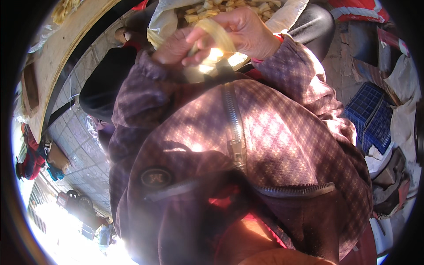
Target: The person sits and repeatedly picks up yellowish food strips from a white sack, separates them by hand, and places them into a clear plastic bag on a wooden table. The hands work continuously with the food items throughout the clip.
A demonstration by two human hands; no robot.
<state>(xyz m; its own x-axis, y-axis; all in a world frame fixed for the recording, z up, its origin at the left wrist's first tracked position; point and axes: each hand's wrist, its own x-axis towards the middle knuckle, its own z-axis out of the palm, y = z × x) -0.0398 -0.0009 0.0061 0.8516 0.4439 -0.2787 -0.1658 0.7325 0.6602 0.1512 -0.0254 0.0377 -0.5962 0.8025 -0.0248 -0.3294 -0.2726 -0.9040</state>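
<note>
Both hands meet at the top of the view, in front of the jacket. My left hand point(173, 46) holds the lower left part of a pale yellow, flat strip point(216, 30), which looks like dried leaf or husk. Around the fingers of my right hand point(250, 33) the strip bends in a loop, gripped there as well. The fingertips are close together and partly blurred, so the exact grip is hard to see. Just beyond the hands, an open whitish sack point(165, 16) holds many small folded pieces point(228, 5) of similar pale yellow material.
A curved-looking wooden board edge point(71, 43) runs along the left, with more yellow strips point(66, 10) at its far end. Blue plastic crates point(367, 112) stand on the right, near crumpled sacks point(402, 79). Paved floor point(82, 145) shows at left. Strong sunlight washes out the lower left.
</note>
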